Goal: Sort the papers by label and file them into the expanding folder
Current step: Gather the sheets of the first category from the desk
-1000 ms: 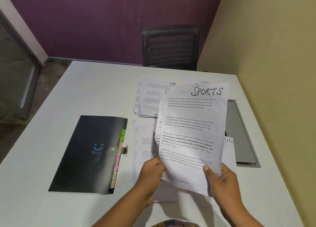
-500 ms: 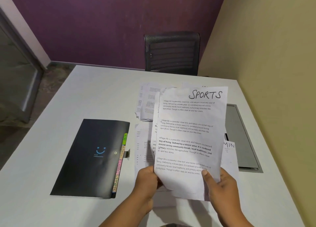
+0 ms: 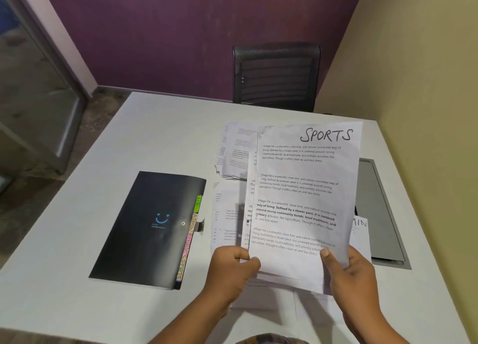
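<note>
Papers topped by the SPORTS sheet (image 3: 305, 201) are held above the desk (image 3: 160, 131), with the fingers (image 3: 240, 255) of the left hand (image 3: 230, 268) and right hand (image 3: 349, 273) gripping the lower corners. It would be best to square the stack first, then open the closed expanding folder (image 3: 144, 229) at its SPORTS tab (image 3: 182, 266). The sheets behind hide their labels, and one sheet (image 3: 360, 224) shows only "MIN".
</note>
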Motion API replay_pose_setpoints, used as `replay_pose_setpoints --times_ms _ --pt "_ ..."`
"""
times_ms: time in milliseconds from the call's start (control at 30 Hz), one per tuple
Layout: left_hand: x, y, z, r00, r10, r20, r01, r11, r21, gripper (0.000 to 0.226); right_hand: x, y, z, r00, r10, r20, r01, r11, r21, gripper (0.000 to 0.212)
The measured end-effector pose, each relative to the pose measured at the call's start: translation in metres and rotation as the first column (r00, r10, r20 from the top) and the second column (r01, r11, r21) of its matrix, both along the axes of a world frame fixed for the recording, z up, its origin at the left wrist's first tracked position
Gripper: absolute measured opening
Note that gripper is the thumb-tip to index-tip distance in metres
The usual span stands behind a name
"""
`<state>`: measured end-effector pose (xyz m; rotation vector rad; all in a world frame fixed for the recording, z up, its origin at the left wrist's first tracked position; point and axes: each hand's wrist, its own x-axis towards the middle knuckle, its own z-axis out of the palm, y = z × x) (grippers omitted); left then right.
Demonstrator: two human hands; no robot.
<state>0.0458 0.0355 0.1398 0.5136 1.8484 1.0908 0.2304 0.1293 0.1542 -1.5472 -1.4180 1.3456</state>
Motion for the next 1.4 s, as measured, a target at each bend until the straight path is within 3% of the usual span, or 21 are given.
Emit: replay_pose_setpoints --times_ms 133,467,533,600,633,700,767,900,1067,1233,1400 --pt "0.005 0.005 0.001 0.998 0.065 -0.002 -0.065 0.994 -0.083 0.022 -0.002 0.001 -0.002 0.999 0.048 -0.005 -0.048 0.999 0.01 0.024" --pt "-0.004 0.013 -0.008 0.998 0.05 -0.039 -0.054 0.993 -0.108 0.032 -0.003 0.017 -0.007 0.995 0.091 0.029 -0.092 0.995 0.034 0.013" --pt "-0.005 0.018 -0.005 0.984 0.178 -0.022 -0.178 0.983 -0.038 0.025 -0.004 0.022 -0.009 0.995 0.1 0.017 -0.1 0.995 0.001 0.011" --pt "-0.008 0.021 0.0 0.938 0.336 0.088 -0.341 0.939 0.055 0.013 -0.003 0.025 -0.009 0.993 0.122 0.001 -0.122 0.992 -0.019 0.012" --pt "-0.012 0.023 0.0 0.932 0.326 0.159 -0.344 0.934 0.097 0.015 -0.004 0.027 -0.008 0.99 0.137 -0.018 -0.138 0.99 -0.03 0.012" --pt "-0.018 0.03 -0.001 0.963 0.155 0.222 -0.199 0.961 0.19 0.029 -0.006 0.029 -0.005 0.977 0.192 -0.094 -0.199 0.978 -0.067 0.015" --pt "-0.021 0.035 -0.002 0.986 0.027 0.166 -0.062 0.976 0.208 0.03 -0.006 0.034 -0.002 0.947 0.281 -0.155 -0.297 0.95 -0.098 0.022" --pt "-0.022 0.042 -0.004 0.992 0.012 0.128 -0.038 0.978 0.207 0.025 -0.007 0.055 0.0 0.941 0.314 -0.127 -0.322 0.946 -0.048 0.009" --pt "-0.027 0.05 0.004 0.999 0.027 0.035 -0.035 0.963 0.266 0.029 -0.013 0.074 0.001 0.951 0.309 0.03 -0.31 0.949 0.055 0.021" --pt "-0.029 0.062 0.003 0.997 0.079 0.014 -0.079 0.95 0.301 0.024 -0.021 0.082 0.0 0.951 0.304 0.059 -0.309 0.935 0.173 0.032" --pt "-0.03 0.066 -0.011 0.996 0.085 -0.02 -0.076 0.959 0.275 0.028 -0.024 0.083 -0.007 0.933 0.357 0.047 -0.36 0.92 0.154 0.03"
